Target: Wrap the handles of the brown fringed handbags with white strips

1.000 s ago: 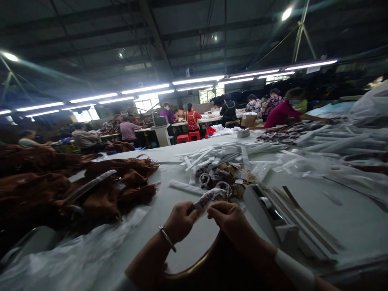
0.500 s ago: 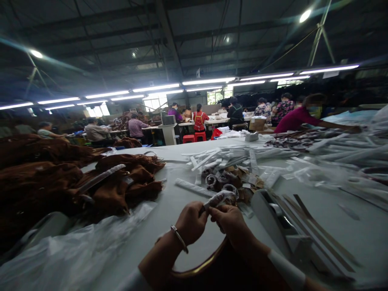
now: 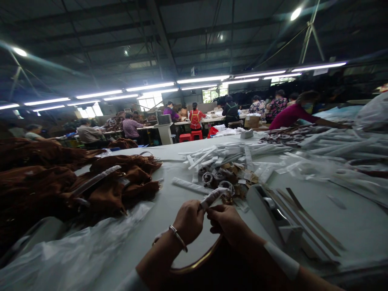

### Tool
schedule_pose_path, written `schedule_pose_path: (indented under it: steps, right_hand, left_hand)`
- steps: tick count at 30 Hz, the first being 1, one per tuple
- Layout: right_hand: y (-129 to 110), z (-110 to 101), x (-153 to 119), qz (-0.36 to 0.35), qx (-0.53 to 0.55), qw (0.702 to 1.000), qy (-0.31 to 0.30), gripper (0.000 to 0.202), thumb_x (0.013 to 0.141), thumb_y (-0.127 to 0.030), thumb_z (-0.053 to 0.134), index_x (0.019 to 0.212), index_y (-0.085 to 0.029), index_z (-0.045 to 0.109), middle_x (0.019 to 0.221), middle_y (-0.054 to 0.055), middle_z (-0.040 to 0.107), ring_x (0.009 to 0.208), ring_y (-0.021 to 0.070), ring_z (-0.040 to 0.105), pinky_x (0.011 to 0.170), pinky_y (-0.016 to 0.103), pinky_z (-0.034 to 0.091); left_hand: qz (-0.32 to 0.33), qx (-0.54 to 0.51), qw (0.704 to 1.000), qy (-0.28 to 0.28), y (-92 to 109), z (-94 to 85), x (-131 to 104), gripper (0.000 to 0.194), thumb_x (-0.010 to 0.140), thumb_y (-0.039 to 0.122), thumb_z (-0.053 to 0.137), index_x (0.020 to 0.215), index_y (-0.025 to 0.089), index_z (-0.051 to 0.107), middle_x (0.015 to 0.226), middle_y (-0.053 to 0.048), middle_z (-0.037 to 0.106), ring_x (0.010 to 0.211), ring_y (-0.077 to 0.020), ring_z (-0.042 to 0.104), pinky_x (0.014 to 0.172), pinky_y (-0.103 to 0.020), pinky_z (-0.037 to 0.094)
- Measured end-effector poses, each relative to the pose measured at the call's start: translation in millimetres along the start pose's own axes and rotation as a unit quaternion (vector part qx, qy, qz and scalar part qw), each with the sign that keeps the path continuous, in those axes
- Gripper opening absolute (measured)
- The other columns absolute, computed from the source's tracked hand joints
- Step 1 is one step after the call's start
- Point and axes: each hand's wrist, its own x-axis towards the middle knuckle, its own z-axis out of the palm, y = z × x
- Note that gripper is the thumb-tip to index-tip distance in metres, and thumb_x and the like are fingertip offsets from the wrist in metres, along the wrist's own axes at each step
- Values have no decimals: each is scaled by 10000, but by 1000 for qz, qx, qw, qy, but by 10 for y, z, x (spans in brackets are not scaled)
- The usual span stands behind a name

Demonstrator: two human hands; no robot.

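Observation:
My left hand (image 3: pixel 188 221), with a metal bangle at its wrist, is closed around a strap wrapped in white film (image 3: pixel 214 197). The wrapped end points up and to the right, beyond the thumb. Right beside it, my right hand (image 3: pixel 228 223) has its thumb and finger pinched close to the strap; whatever is in the pinch is too small to make out. A dark curved band with a shiny gold edge (image 3: pixel 201 264) runs below both hands, and whether it belongs to the strap cannot be seen. Rolled straps in clear film (image 3: pixel 209 178) lie just past the hands.
Brown bags (image 3: pixel 100 186) are heaped at left, above crumpled clear plastic (image 3: pixel 91 238). A tape dispenser (image 3: pixel 269 214) stands at right beside flat strips (image 3: pixel 309 226). White wrapped strips (image 3: pixel 218 153) lie farther back. A co-worker in magenta (image 3: pixel 291 115) reaches across the table's far right.
My right fingers have drawn slightly back from the wrapped strap, leaving more of it showing. My left hand keeps its hold. The whole view has shifted a little.

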Motion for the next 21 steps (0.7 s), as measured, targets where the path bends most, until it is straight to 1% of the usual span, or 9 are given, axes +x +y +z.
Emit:
schedule_pose_path:
  steps: [3, 6, 9, 10, 12, 14, 16, 18, 21]
  right_hand:
    - [35, -13, 16, 1, -24, 1000, 8, 320, 676, -389, 798, 732, -121, 631, 653, -1, 583, 473, 69, 472, 411, 222, 457]
    - [139, 5, 52, 6, -40, 999, 25, 270, 682, -353, 759, 674, -131, 604, 568, -31, 522, 423, 63, 430, 391, 221, 416]
    - [263, 13, 73, -2, 8, 1000, 18, 229, 661, -322, 732, 702, -126, 620, 531, -57, 481, 413, 56, 413, 410, 215, 386]
    - [297, 6, 72, -12, 25, 999, 16, 230, 655, -320, 725, 731, -123, 633, 530, -61, 478, 414, 55, 410, 413, 213, 374]
    - [338, -21, 56, -34, 37, 998, 32, 258, 639, -334, 720, 764, -121, 647, 524, -65, 474, 411, 59, 402, 403, 212, 345]
    - [339, -49, 20, -61, 40, 995, 61, 297, 628, -367, 729, 780, -125, 648, 533, -65, 477, 405, 60, 398, 390, 210, 316]
    - [299, -53, -23, -85, 42, 993, 68, 341, 635, -415, 747, 794, -129, 651, 558, -63, 484, 401, 54, 390, 383, 208, 288]
    - [234, -21, -55, -97, 41, 993, 44, 388, 650, -464, 757, 826, -131, 666, 563, -69, 467, 390, 45, 363, 377, 207, 256]
    - [145, 65, -55, -92, 24, 995, 13, 437, 674, -525, 743, 838, -125, 679, 546, -70, 450, 379, 40, 327, 368, 207, 226]
  left_hand:
    - [-4, -12, 1000, 9, 23, -29, 1, 197, 880, 218, 488, 700, 171, 554, 702, -45, 573, 660, -166, 484, 632, -282, 322]
    - [-6, -77, 997, -11, 62, -97, 10, 254, 901, 305, 498, 694, 167, 545, 664, -14, 537, 634, -144, 448, 597, -266, 305]
    - [-20, -156, 987, -37, 61, -167, 42, 303, 897, 391, 518, 715, 155, 577, 651, 1, 534, 624, -131, 446, 565, -247, 300]
    - [-31, -173, 984, -38, 43, -183, 56, 316, 890, 408, 526, 724, 148, 594, 652, -1, 541, 623, -130, 451, 560, -244, 303]
    - [-54, -194, 979, -36, -16, -195, 82, 346, 876, 438, 542, 731, 134, 619, 652, -7, 553, 617, -129, 458, 554, -242, 312]
    - [-66, -212, 974, -41, -88, -184, 100, 375, 871, 466, 549, 737, 126, 631, 656, -8, 562, 610, -126, 461, 551, -240, 322]
    - [-69, -229, 970, -45, -147, -158, 109, 387, 869, 482, 552, 744, 125, 636, 662, -7, 569, 607, -123, 462, 549, -238, 329]
    - [-70, -247, 965, -50, -173, -133, 112, 390, 868, 490, 554, 757, 126, 640, 667, -10, 583, 607, -125, 473, 551, -239, 337]
    - [-72, -260, 961, -58, -158, -121, 109, 395, 857, 503, 570, 744, 130, 635, 657, -14, 592, 605, -131, 489, 553, -243, 351]
